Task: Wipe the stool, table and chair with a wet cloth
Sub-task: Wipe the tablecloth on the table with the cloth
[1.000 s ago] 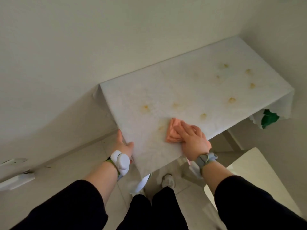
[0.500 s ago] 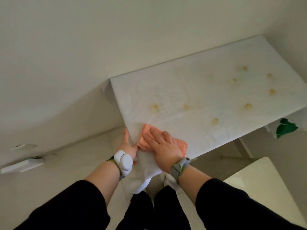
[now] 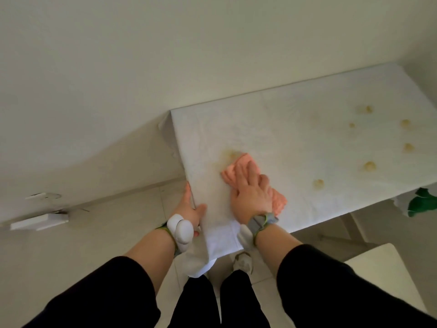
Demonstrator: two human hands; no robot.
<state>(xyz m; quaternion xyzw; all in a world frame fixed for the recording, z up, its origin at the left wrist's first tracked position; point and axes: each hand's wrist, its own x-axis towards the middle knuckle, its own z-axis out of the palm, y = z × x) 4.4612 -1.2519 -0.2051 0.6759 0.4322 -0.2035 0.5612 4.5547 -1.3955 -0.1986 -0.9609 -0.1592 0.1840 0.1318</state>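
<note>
A white covered table (image 3: 295,129) stands against the wall, with several yellow-brown stains on its top. My right hand (image 3: 250,195) presses flat, fingers straight, on a pink cloth (image 3: 230,172) near the table's left front part, beside a smeared stain. My left hand (image 3: 190,209) grips the table's left front corner edge, thumb on top and fingers along the side.
A white seat (image 3: 383,278) sits at the lower right. A white and green thing (image 3: 421,204) hangs below the table's right front edge. A white box (image 3: 40,221) lies by the wall at the left. My feet stand on pale floor tiles under the table corner.
My right hand slid the pink cloth left to the table's corner, then away from me toward the stain. My left hand stayed on the corner edge.
</note>
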